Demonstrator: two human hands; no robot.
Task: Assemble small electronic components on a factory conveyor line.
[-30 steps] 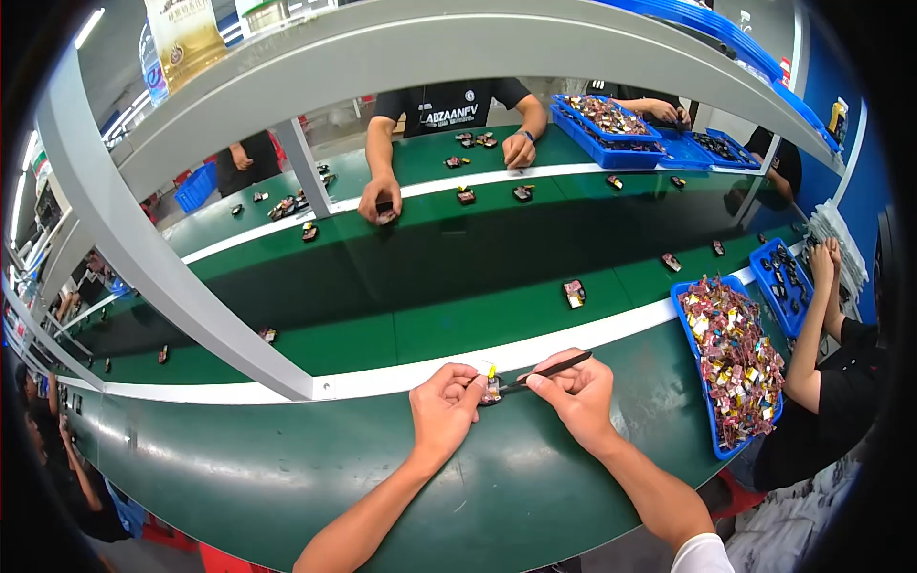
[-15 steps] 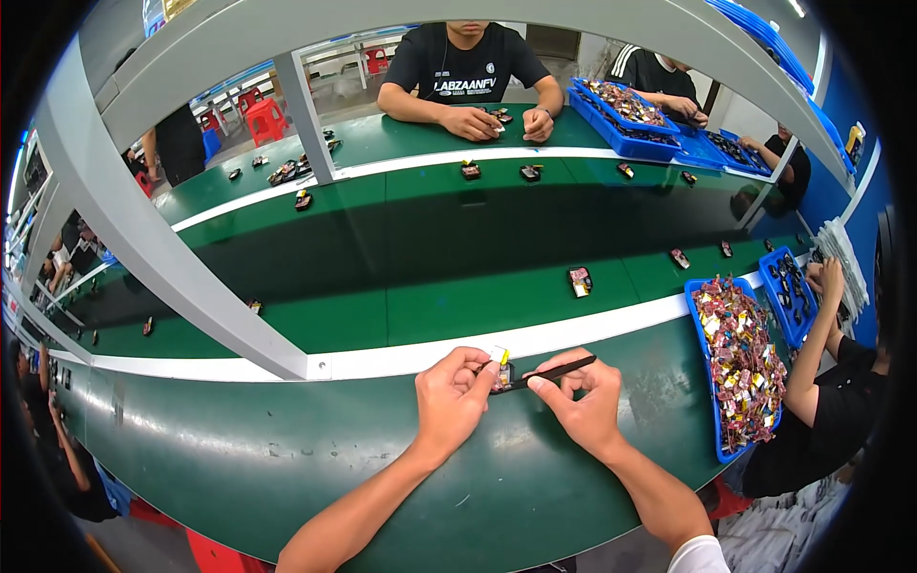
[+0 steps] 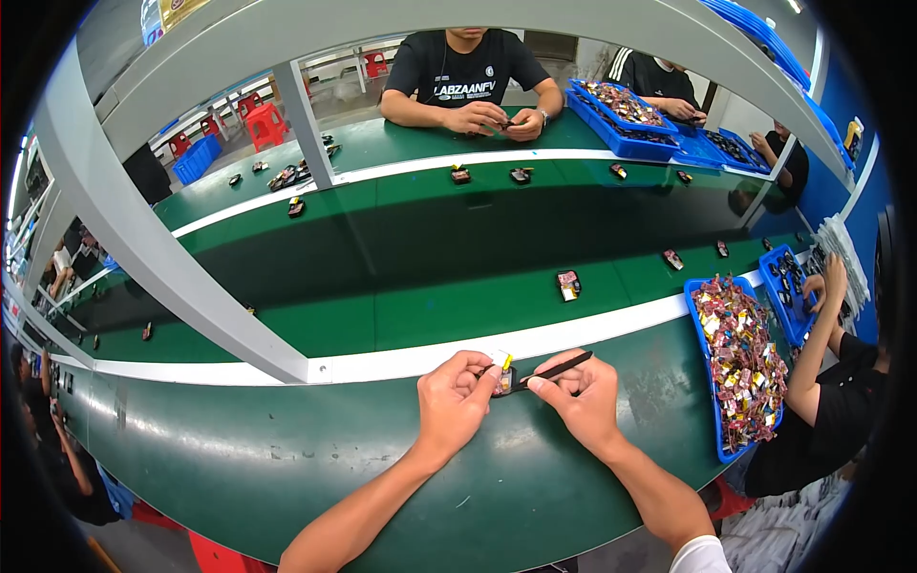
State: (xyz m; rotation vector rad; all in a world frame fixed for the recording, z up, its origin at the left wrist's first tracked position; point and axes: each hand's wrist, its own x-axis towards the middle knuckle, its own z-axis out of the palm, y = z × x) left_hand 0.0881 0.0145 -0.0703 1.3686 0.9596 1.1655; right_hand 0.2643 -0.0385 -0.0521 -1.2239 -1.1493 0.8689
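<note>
My left hand (image 3: 453, 401) pinches a small black device housing (image 3: 506, 382) above the near edge of the green table. A reddish circuit board shows inside it, and a white piece with yellow tape (image 3: 501, 360) stands up at its top. In my right hand (image 3: 585, 396) is a slim black tweezers-like tool (image 3: 565, 367), held like a pen. Its lower end meets the right side of the housing; whether the tip is inside cannot be made out. My fingers partly cover the housing.
A green conveyor belt (image 3: 430, 315) beyond a white rail carries several similar devices, one nearby device (image 3: 568, 285) among them. To the right stand a blue tray (image 3: 700, 353) heaped with circuit boards and another blue tray (image 3: 805, 329) of black parts, beside a co-worker. A grey frame post (image 3: 181, 277) rises at left.
Devices on the belt have shifted slightly left. My hands stay nearly in place, the tool tilting a little at the housing. The person opposite has brought both hands together around a small part.
</note>
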